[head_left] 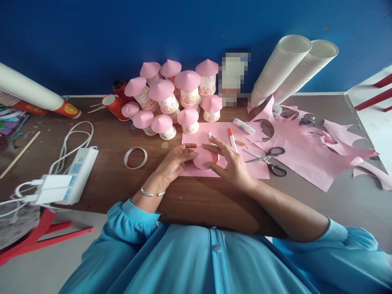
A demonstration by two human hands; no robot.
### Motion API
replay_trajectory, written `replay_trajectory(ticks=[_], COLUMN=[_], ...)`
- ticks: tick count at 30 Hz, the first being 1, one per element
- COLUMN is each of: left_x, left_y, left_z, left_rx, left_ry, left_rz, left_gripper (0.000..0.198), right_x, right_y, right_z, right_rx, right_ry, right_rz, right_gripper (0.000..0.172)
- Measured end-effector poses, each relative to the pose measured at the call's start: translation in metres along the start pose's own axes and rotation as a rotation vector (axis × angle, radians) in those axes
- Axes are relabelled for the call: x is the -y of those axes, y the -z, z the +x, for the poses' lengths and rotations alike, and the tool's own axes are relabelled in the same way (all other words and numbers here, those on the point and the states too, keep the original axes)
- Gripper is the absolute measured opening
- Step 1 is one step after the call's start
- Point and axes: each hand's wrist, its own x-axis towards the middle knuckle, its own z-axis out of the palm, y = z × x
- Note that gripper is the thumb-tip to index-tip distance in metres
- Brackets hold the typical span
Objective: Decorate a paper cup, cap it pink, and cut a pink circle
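Between my two hands is a rounded pink paper piece (205, 157), held over a flat pink sheet (190, 134). My left hand (177, 161) pinches its left edge between thumb and fingers. On the other side, my right hand (231, 163) closes on the piece with thumb below and fingertips above. Beyond the right fingers lie a white marker with a red cap (232, 139), a small orange item (241, 143) and a clear glue stick (244, 126). Open-bladed scissors (268, 158) with black handles rest partly on the sheet.
Several decorated paper cups with pink cone roofs (163, 96) stand behind. Two tall white cup stacks (281, 69) lean at back right, near cut pink scraps (318, 151). Leftward are a tape roll (135, 158), a power strip (81, 173) with cables and a wooden stick (20, 154).
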Motion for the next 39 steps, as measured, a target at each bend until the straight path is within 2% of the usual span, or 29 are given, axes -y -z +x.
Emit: replay_trajectory(ticks=[6,13,22,26,31,39], left_x=[-0.009,-0.012,-0.01,-0.01,-0.012,-0.01], left_y=[-0.009,-0.015,-0.011,-0.011,-0.015,-0.015], left_z=[-0.004,0.005,0.009,0.008,0.008,0.013], left_rx=[0.037,0.001,-0.003,0.026,0.045,0.045], left_ry=[-0.03,-0.041,-0.017,-0.005,-0.025,-0.021], left_rz=[0.04,0.112,0.002,0.036,0.105,0.115], left_gripper=[0.052,0.053,0.052,0.051,0.044,0.048], right_x=[0.003,0.002,-0.002,0.0,0.001,-0.001], right_y=[0.0,-0.003,-0.002,-0.001,0.0,-0.001], right_z=[0.0,0.002,0.003,0.004,0.003,0.002], right_rx=[0.008,0.0,0.037,0.028,0.039,0.021], right_ry=[0.01,0.02,0.017,0.02,-0.005,0.009], right_rz=[0.041,-0.01,-0.008,0.001,0.019,0.031], right_gripper=[0.084,0.089,0.085,0.081,0.085,0.084])
